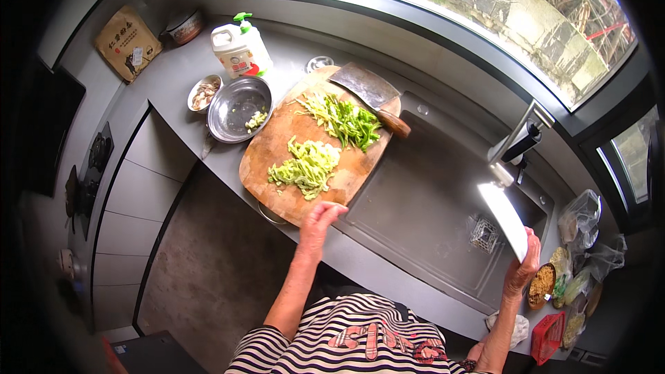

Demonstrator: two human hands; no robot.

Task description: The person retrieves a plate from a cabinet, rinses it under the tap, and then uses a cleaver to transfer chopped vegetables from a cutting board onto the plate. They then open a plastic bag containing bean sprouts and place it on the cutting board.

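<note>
My right hand (523,266) grips the lower edge of a white plate (503,221), which is tilted over the sink (415,208) just below the faucet (511,140). At the near edge of the wooden cutting board (260,166), my left hand (319,221) has its fingers drawn together, with nothing seen in them. Two heaps lie on the board: pale green shredded vegetable (309,166) nearer me and darker green strips (345,119) farther back. A cleaver (366,85) rests flat along the board's far side, its wooden handle reaching over the sink's edge.
Left of the board stand a metal bowl (236,109) with chopped bits, a small bowl of sliced food (205,94) and a white pump jug (241,52). A brown paper packet (127,44) leans farther back. Plastic bags (579,218), a brown bowl (541,285) and a red basket (548,337) sit at right.
</note>
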